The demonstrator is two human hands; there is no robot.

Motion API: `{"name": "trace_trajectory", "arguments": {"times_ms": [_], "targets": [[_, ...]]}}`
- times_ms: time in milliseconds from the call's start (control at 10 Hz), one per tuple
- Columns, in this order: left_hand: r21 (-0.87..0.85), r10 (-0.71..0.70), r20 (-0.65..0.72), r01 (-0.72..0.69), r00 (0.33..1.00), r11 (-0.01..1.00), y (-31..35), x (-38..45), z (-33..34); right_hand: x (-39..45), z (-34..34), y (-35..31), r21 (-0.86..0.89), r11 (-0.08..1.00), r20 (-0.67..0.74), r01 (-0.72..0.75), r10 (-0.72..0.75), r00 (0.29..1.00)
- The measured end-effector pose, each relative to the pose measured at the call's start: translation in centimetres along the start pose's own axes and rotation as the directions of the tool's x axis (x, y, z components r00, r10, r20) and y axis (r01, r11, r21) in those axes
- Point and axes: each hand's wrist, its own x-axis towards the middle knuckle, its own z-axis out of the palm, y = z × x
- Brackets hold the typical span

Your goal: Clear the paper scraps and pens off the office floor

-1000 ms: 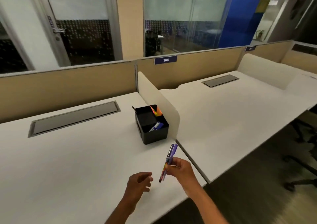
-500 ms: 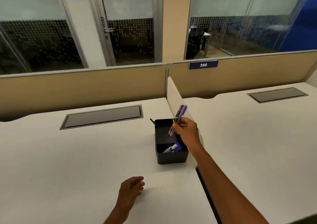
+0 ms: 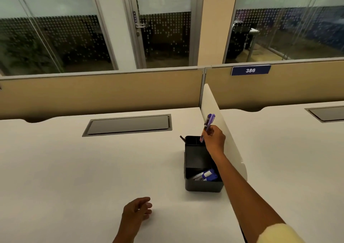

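Note:
My right hand (image 3: pixel 214 140) is shut on a purple pen (image 3: pixel 208 123), held upright with its lower tip over the far compartment of a black desk organiser (image 3: pixel 202 186). The organiser stands on the white desk (image 3: pixel 74 168) against a low divider panel (image 3: pixel 223 131). Its near compartment holds markers with blue caps (image 3: pixel 206 175), and a dark pen (image 3: pixel 182 138) sticks out at its far left corner. My left hand (image 3: pixel 136 211) hovers low over the desk in front of me, fingers loosely curled and holding nothing.
A grey cable-tray lid (image 3: pixel 128 125) is set into the desk behind the organiser. A tan partition (image 3: pixel 102 92) with a "386" plate (image 3: pixel 250 70) runs along the back. A second desk (image 3: pixel 297 149) lies right of the divider. Glass walls and a door stand beyond.
My right hand carried the purple pen from near the desk's front edge forward to above the organiser's far compartment. My left hand stayed low near me. The view shifted right and closer.

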Motion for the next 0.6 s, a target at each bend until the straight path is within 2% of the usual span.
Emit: {"name": "trace_trajectory", "arguments": {"times_ms": [200, 600], "targets": [[-0.016, -0.017, -0.018, 0.016, 1.000, 1.000, 0.2, 0.9, -1.0, 0.3, 1.1, 1.3, -0.067, 0.998, 0.052, -0.020, 0.024, 0.998], [0.000, -0.011, 0.016, 0.011, 1.000, 1.000, -0.1, 2.4, -1.2, -1.1, 0.0, 0.5, 0.062, 0.993, 0.002, -0.097, 0.097, 0.995]]}}
